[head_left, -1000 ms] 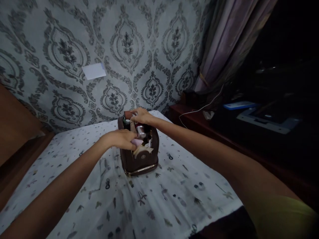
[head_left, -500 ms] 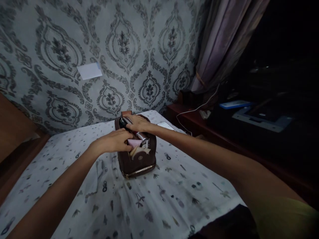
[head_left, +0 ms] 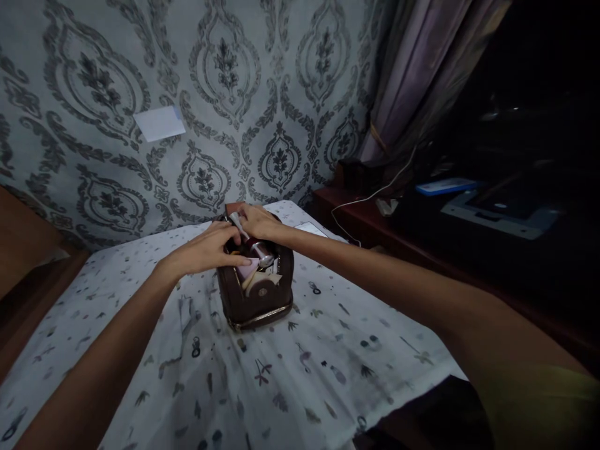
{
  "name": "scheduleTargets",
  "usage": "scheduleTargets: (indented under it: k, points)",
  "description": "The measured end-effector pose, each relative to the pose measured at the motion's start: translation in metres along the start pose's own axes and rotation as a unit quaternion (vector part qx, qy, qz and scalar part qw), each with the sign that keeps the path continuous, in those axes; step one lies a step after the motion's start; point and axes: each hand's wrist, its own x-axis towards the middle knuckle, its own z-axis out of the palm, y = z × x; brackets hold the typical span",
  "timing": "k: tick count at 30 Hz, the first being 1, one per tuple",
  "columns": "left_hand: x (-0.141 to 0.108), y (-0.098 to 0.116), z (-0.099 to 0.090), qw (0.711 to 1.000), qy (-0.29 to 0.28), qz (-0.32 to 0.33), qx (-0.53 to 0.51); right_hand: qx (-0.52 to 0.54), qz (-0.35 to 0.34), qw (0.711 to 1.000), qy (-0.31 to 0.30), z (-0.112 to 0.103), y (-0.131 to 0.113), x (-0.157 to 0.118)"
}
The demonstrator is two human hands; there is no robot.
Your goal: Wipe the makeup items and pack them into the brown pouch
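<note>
A dark brown bag (head_left: pixel 257 306) with a gold zipper stands open on the patterned white cloth. Inside it are a silver cylindrical item (head_left: pixel 262 255), a pink piece (head_left: pixel 247 269) and beige pieces (head_left: pixel 265 279). My left hand (head_left: pixel 210 248) rests over the bag's left edge, its thumb and fingers spread apart. My right hand (head_left: pixel 257 220) reaches into the far part of the bag, fingers bent around the upper end of the silver item.
A phone (head_left: pixel 310 229) lies behind my right forearm. To the right, a white cable (head_left: pixel 370 199) runs over a dark red surface (head_left: pixel 332 200) near a blue-edged object (head_left: pixel 447 186). A brown panel (head_left: pixel 23 244) stands at the left. White paper (head_left: pixel 160 123) is on the wall.
The silver item shows more of its length, near my right hand. My left thumb and fingers have spread wider at the bag's left edge. The view has shifted slightly.
</note>
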Motion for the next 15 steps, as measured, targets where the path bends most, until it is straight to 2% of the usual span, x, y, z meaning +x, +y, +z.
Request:
scheduleTargets:
  k: [5,10,15]
  points:
    - [0.000,-0.004,0.004,0.998,0.051,-0.020,-0.021,-0.013,0.002,1.000,-0.003,-0.001,-0.001,0.000]
    - [0.004,-0.011,0.006,0.996,0.029,-0.007,-0.081,-0.031,0.005,0.999,-0.019,-0.002,-0.001,-0.002]
    - [0.006,-0.009,0.003,0.996,0.011,0.015,-0.084,-0.045,0.001,0.999,-0.028,-0.001,0.004,0.002]
